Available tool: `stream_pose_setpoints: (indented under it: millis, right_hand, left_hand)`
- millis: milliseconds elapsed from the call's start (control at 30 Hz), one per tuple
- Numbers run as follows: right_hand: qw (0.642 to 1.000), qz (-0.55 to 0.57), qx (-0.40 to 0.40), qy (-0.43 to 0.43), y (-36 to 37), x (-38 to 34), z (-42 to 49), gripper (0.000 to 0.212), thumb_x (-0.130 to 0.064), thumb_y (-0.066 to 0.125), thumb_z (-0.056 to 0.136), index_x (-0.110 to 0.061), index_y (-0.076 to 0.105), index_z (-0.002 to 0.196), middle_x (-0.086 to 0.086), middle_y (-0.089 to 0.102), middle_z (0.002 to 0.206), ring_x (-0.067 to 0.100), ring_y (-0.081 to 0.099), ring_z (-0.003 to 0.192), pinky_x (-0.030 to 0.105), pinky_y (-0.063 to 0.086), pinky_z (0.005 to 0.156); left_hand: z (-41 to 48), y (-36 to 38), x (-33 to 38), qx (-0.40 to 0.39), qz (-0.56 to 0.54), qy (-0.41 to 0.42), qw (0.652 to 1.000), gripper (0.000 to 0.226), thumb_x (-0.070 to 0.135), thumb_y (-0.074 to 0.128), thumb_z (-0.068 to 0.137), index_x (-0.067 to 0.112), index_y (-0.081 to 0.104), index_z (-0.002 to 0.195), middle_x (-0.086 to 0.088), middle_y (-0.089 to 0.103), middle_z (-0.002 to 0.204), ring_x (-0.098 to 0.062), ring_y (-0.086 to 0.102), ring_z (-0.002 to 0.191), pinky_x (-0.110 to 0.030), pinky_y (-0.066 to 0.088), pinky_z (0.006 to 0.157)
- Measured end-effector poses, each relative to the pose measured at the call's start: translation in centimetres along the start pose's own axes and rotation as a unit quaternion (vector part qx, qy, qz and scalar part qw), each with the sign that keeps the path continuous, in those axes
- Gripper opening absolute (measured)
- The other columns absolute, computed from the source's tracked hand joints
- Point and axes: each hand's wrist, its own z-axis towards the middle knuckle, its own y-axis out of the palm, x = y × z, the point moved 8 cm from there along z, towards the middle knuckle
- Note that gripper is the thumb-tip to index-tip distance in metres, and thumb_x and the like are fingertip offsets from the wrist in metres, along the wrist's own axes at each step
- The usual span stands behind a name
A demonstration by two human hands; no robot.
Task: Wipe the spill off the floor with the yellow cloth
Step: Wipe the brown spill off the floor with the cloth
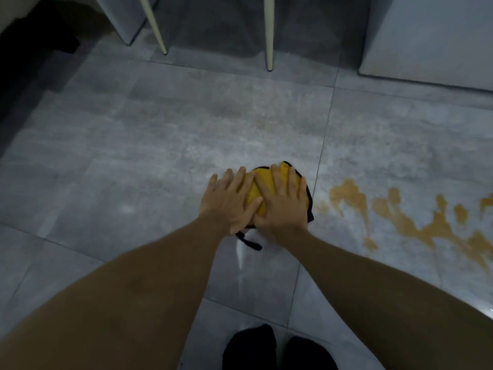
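Both hands lay flat on the cloth (pixel 260 192), fingers spread and palms pressing down, with nothing pinched or gripped. Left hand (pixel 230 202) covered the cloth's left part; right hand (pixel 282 202) covered its right part, and the left thumb touched the right hand over the yellow middle. Only that yellow middle and a dark edging showed around the hands. The cloth rested on the grey floor (pixel 133 156), just left of a tile joint. The spill (pixel 416 222), an orange-brown puddle, lay to the right of the cloth, beyond that joint, its nearest lobe close to the cloth's right edge but apart from it. Its long axis ran rightward and toward the person. The right hand was the nearer one. Judged from this layout, most wiping remained, and the coming stroke had to travel rightward.
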Motion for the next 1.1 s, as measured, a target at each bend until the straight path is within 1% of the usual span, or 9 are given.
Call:
stream_pose_setpoints:
  millis: [133, 267, 433, 533, 633, 767, 900, 1033, 1100]
  right_hand:
    - [0.999, 0.015, 0.049, -0.013, -0.7, 1.1, -6.2, 0.075, -0.066, 0.046, 0.093, -0.032, 0.037, 0.158, 0.012, 0.024, 0.17, 0.047, 0.011, 0.156, 0.066, 0.011, 0.122]
    - [1.0, -0.015, 0.018, 0.018, -0.5, 2.6, -9.4, 0.076, -0.064, 0.043, 0.091, -0.035, 0.031, 0.16, 0.01, 0.018, 0.171, 0.045, 0.007, 0.156, 0.065, 0.009, 0.123]
    - [0.997, -0.001, 0.071, 0.02, -1.1, 4.2, -7.8, 0.073, -0.06, 0.054, 0.091, -0.032, 0.039, 0.157, 0.011, 0.027, 0.168, 0.047, 0.016, 0.154, 0.067, 0.011, 0.121]
    - [0.997, -0.016, 0.056, 0.051, -1.8, 6.9, -4.4, 0.072, -0.066, 0.038, 0.094, -0.038, 0.031, 0.159, 0.007, 0.018, 0.172, 0.045, 0.009, 0.156, 0.067, 0.003, 0.122]
    - [0.996, -0.027, 0.02, 0.08, -3.0, 10.2, -0.8, 0.081, -0.073, 0.025, 0.087, -0.041, 0.022, 0.161, 0.007, 0.006, 0.174, 0.044, 0.0, 0.157, 0.067, -0.001, 0.123]
    - [0.995, -0.033, 0.01, 0.092, -3.6, 12.7, 0.9, 0.078, -0.07, 0.031, 0.09, -0.042, 0.016, 0.161, 0.006, 0.001, 0.174, 0.042, -0.006, 0.157, 0.067, -0.002, 0.123]
    - [0.994, -0.055, -0.001, 0.097, -3.2, 13.2, -0.6, 0.077, -0.064, 0.039, 0.094, -0.039, 0.014, 0.163, 0.007, -0.003, 0.174, 0.043, -0.007, 0.157, 0.066, 0.0, 0.123]
    - [0.993, -0.021, 0.037, 0.108, -4.0, 14.3, -6.3, 0.076, -0.066, 0.037, 0.092, -0.036, 0.027, 0.161, 0.01, 0.014, 0.172, 0.046, 0.007, 0.156, 0.07, 0.01, 0.12]
    - [0.991, -0.033, 0.037, 0.126, -4.1, 15.1, -10.0, 0.08, -0.074, 0.035, 0.09, -0.037, 0.028, 0.16, 0.01, 0.018, 0.171, 0.047, 0.011, 0.155, 0.069, 0.011, 0.121]
  left_hand:
    - [-2.3, 2.2, 3.6, -0.02, -0.002, 0.021, 1.0, 0.072, 0.063, 0.0, 0.096, 0.026, -0.017, 0.156, 0.0, -0.018, 0.167, -0.026, -0.011, 0.153, -0.053, -0.001, 0.122]
    - [-3.7, 3.9, 6.6, -0.012, -0.025, 0.035, 0.999, 0.072, 0.063, 0.001, 0.096, 0.028, -0.019, 0.155, 0.001, -0.02, 0.166, -0.026, -0.015, 0.153, -0.053, -0.001, 0.122]
    - [-1.7, 3.0, 7.2, 0.014, -0.019, 0.031, 0.999, 0.072, 0.062, 0.003, 0.097, 0.026, -0.019, 0.156, -0.001, -0.019, 0.166, -0.026, -0.013, 0.153, -0.053, -0.001, 0.122]
    - [0.9, 1.6, 7.5, 0.021, -0.015, 0.034, 0.999, 0.07, 0.06, 0.005, 0.099, 0.027, -0.018, 0.156, -0.002, -0.019, 0.166, -0.027, -0.013, 0.153, -0.054, -0.001, 0.121]
    - [4.2, -0.4, 8.3, 0.034, -0.015, 0.046, 0.998, 0.07, 0.061, 0.005, 0.098, 0.028, -0.015, 0.157, -0.001, -0.019, 0.166, -0.027, -0.011, 0.153, -0.054, 0.001, 0.122]
    - [7.4, -2.0, 10.0, 0.043, -0.012, 0.08, 0.996, 0.07, 0.061, 0.004, 0.098, 0.028, -0.014, 0.157, -0.001, -0.018, 0.167, -0.026, -0.012, 0.153, -0.051, -0.002, 0.122]
    - [6.7, -1.5, 12.5, 0.038, -0.007, 0.097, 0.994, 0.073, 0.062, 0.002, 0.098, 0.022, -0.015, 0.157, -0.001, -0.016, 0.167, -0.026, -0.01, 0.153, -0.051, 0.0, 0.122]
    - [3.9, -0.3, 14.9, 0.029, -0.003, 0.143, 0.989, 0.074, 0.063, 0.007, 0.098, 0.025, -0.013, 0.157, 0.0, -0.013, 0.167, -0.024, -0.008, 0.154, -0.051, -0.001, 0.122]
    - [2.5, 0.3, 16.3, 0.021, 0.014, 0.164, 0.986, 0.073, 0.064, 0.007, 0.097, 0.028, -0.013, 0.157, 0.001, -0.013, 0.167, -0.024, -0.008, 0.154, -0.05, -0.001, 0.122]
